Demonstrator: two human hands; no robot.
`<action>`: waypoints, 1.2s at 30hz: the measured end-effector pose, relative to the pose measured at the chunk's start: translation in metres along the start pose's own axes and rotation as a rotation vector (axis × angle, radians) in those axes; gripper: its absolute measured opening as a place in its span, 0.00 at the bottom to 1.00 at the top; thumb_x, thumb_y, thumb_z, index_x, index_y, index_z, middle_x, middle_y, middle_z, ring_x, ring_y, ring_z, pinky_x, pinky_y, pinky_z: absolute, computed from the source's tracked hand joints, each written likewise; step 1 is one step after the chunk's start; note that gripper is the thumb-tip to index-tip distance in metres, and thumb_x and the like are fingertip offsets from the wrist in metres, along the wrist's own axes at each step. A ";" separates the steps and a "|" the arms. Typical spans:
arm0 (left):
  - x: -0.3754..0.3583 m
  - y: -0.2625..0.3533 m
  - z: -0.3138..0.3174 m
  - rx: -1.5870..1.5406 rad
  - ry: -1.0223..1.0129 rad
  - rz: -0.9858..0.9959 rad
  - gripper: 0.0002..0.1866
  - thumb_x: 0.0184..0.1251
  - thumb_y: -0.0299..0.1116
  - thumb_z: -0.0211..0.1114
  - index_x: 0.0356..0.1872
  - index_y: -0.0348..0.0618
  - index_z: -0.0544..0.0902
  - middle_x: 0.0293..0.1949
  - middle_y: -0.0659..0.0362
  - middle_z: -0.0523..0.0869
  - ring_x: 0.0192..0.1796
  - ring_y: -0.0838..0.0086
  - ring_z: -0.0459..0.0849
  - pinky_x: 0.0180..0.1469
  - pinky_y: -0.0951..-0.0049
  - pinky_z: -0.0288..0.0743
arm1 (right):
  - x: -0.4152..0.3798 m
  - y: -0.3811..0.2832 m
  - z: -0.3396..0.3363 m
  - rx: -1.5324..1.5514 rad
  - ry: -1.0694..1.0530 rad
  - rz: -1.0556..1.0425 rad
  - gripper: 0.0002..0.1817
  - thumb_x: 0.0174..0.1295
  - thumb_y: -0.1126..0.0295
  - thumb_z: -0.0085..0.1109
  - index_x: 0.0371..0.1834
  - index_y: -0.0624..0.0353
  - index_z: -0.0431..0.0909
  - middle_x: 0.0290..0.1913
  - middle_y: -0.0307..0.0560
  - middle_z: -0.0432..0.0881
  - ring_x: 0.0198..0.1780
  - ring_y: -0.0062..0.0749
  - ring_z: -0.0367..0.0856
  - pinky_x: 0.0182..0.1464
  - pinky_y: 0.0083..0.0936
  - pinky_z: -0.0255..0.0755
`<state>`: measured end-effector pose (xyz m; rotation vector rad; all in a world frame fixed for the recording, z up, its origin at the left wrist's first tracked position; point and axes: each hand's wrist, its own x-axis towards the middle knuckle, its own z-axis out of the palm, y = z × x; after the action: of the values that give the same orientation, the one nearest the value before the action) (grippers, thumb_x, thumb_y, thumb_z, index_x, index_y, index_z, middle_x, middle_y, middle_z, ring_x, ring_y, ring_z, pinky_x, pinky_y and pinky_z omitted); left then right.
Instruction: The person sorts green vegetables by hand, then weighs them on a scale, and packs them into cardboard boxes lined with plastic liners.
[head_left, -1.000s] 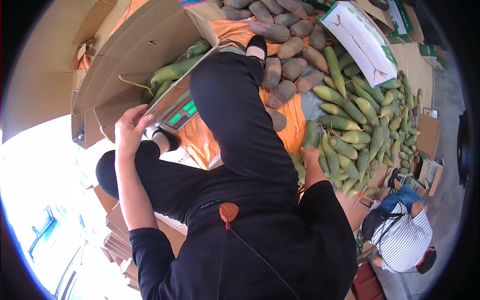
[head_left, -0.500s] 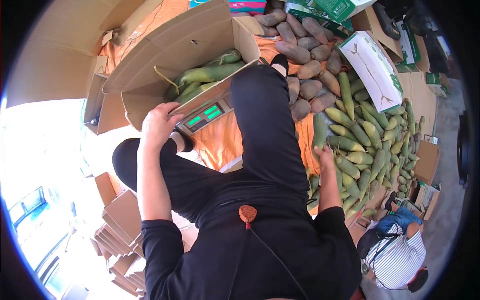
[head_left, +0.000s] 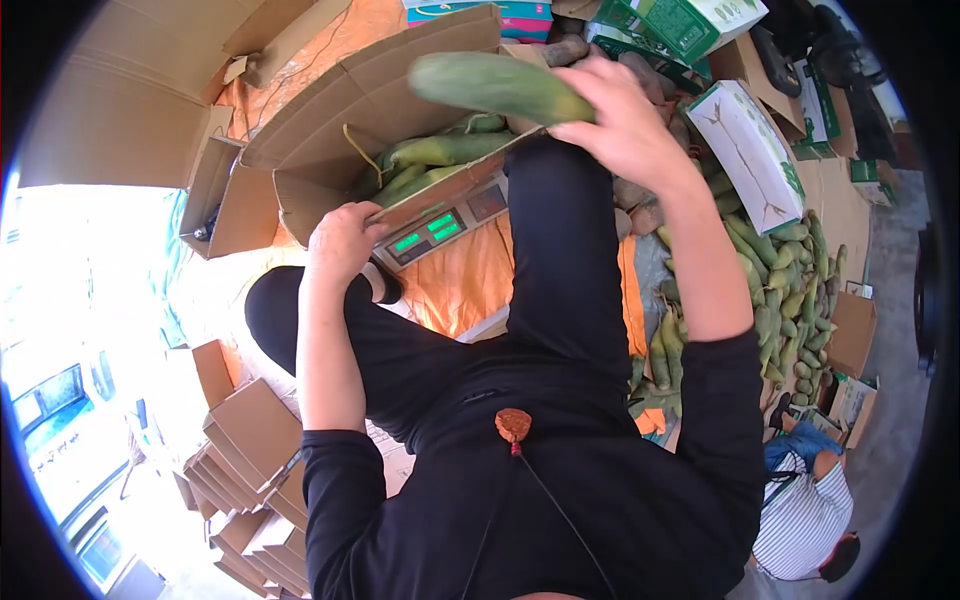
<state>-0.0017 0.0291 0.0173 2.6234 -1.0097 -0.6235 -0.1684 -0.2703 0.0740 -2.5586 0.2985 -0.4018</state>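
Observation:
My right hand [head_left: 625,125] is closed round one end of a large green radish [head_left: 490,85], slightly blurred, held above the near right side of an open cardboard box [head_left: 340,120]. Inside the box lie several green radishes [head_left: 445,150], one with a long pale root or stem. My left hand [head_left: 342,243] grips the box's near left edge, fingers bent over the cardboard. Just below that edge, a digital scale [head_left: 430,232] shows lit green displays; the digits are too small to read.
A large heap of green radishes [head_left: 790,290] spreads to my right. Dark reddish roots [head_left: 630,195] lie partly hidden behind my right arm. A white and green carton [head_left: 745,150] rests on the heap. Flattened cardboard [head_left: 250,440] is stacked at left. A person in a striped shirt [head_left: 805,515] is at lower right.
My right hand has lifted a green radish from the heap at right and carried it up and left over the box. My left hand stays on the box edge.

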 end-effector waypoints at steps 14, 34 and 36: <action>-0.006 -0.006 -0.002 -0.203 0.061 -0.020 0.17 0.55 0.34 0.69 0.47 0.40 0.84 0.43 0.49 0.86 0.46 0.60 0.85 0.50 0.65 0.77 | 0.071 -0.047 0.072 0.402 -0.023 -0.040 0.19 0.54 0.60 0.64 0.47 0.56 0.82 0.41 0.52 0.85 0.44 0.42 0.83 0.49 0.34 0.75; 0.006 -0.013 -0.007 -0.319 0.473 -0.012 0.11 0.60 0.31 0.67 0.44 0.41 0.85 0.39 0.54 0.87 0.43 0.68 0.86 0.49 0.71 0.76 | 0.047 0.020 0.038 0.476 0.150 0.358 0.14 0.59 0.72 0.60 0.47 0.67 0.80 0.38 0.50 0.85 0.40 0.31 0.81 0.44 0.26 0.74; 0.007 -0.016 -0.008 -0.324 0.500 -0.010 0.11 0.60 0.31 0.67 0.44 0.42 0.85 0.39 0.54 0.87 0.44 0.69 0.86 0.50 0.71 0.76 | 0.046 0.019 0.036 0.515 0.166 0.342 0.14 0.59 0.73 0.60 0.47 0.67 0.80 0.37 0.49 0.85 0.40 0.31 0.81 0.44 0.26 0.73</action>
<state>0.0161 0.0363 0.0163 2.3206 -0.6758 -0.1009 -0.1156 -0.2825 0.0449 -1.9315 0.5981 -0.4872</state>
